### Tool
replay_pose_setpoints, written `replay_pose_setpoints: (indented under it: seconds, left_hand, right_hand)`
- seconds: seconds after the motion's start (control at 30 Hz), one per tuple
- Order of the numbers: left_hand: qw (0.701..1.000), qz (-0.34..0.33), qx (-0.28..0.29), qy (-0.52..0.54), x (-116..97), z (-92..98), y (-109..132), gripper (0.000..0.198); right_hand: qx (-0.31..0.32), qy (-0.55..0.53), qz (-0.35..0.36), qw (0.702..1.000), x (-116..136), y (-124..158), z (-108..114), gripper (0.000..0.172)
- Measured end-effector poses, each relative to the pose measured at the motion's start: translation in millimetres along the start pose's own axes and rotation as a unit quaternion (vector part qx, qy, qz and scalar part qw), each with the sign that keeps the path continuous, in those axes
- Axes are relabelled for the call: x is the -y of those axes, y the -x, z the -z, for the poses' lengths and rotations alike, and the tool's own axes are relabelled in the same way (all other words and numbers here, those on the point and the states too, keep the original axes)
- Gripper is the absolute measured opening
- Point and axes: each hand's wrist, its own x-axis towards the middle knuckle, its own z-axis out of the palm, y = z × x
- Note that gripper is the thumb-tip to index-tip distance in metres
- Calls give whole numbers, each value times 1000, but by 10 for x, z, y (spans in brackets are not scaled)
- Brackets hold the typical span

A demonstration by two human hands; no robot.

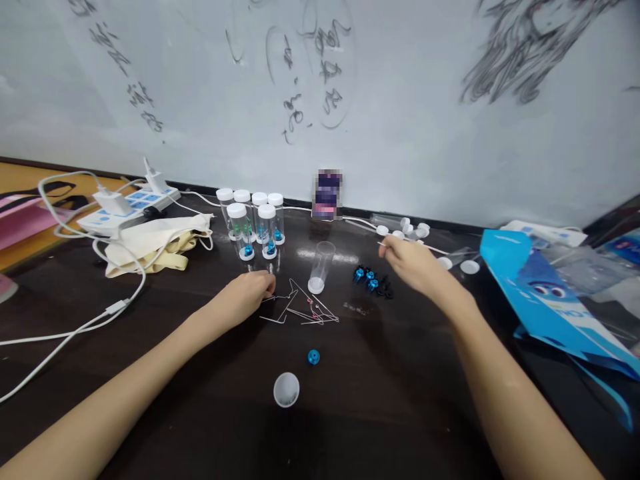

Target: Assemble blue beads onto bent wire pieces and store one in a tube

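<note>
My left hand [249,295] rests low on the dark table, fingers pinched at the left end of a bent metal wire [279,297]. Beside it lies a tangle of thin bent wires [315,319] with small red bits. My right hand [407,262] is raised a little, its fingertips closed on a thin light-coloured piece [381,244] that barely shows. Between the hands an open clear tube [321,265] stands on its white base. Several blue metal parts [369,277] and small black rings [385,288] lie below my right hand. Nearer me are a blue round part [313,357] and a white cup [287,390].
Capped clear tubes [267,230] with blue or green parts stand at the back left. Behind them is a whiteboard [210,100]; a phone [327,195] leans there. Left are a power strip [125,208], cables and a cloth bag [155,243]. Right are white caps [409,230] and a blue bag [555,293].
</note>
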Motion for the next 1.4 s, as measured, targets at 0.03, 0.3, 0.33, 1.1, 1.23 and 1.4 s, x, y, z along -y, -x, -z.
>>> replay_pose_setpoints:
  seconds: [0.03, 0.3, 0.33, 1.1, 1.23, 1.4]
  left_hand:
    - [1000, -6, 1, 5, -4, -7, 0, 19]
    - [999, -42, -9, 30, -128, 4, 41, 24]
    - [998, -39, -13, 37, -161, 29, 45, 24]
    - [994, 8, 4, 111, -270, 63, -8, 18]
    - [986, 28, 4, 164, -284, 55, -2, 16]
    - [897, 67, 34, 435, -421, 91, 45, 9]
  right_hand:
    - [0, 0, -4, 1000, 58, 57, -65, 21]
    - [13, -114, -9, 993, 206, 677, -392, 28]
    - [-4, -125, -2, 992, 197, 696, -396, 28]
    - [-137, -148, -60, 978, 100, 693, -539, 30]
    - [-110, -175, 19, 978, 191, 715, -561, 28]
    - [-60, -185, 96, 976, 332, 757, -634, 27]
